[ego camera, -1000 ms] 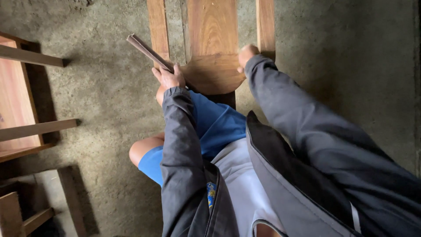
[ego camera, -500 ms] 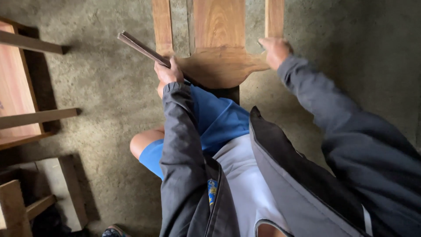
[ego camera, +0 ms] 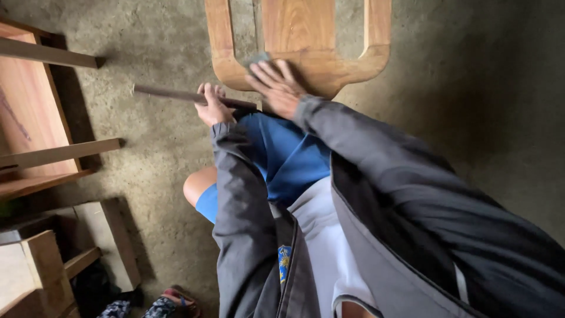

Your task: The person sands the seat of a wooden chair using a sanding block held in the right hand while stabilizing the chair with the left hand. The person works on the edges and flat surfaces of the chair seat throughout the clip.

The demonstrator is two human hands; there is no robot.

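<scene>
While left grip [ego camera: 213, 107] clamps dark stick [ego camera: 170, 94], right hand [ego camera: 276, 85] flat, open on chair frame [ego camera: 347, 62].

Counted in view: one curved light-brown wooden chair-back frame [ego camera: 329, 65] with three upright members, two outer rails and one broad centre splat. One small grey sanding pad [ego camera: 256, 59], pressed under one right hand [ego camera: 276, 88]. One long dark flat wooden strip [ego camera: 170, 94], gripped by one left hand [ego camera: 213, 107]. Off to the side, two narrow pale wooden rails [ego camera: 53, 154] jutting from one reddish-brown wooden furniture frame [ego camera: 23, 106]. Down in the corner, two pale wooden blocks [ego camera: 115, 235]. One sandal [ego camera: 176, 297] spotted at the bottom edge.
</scene>
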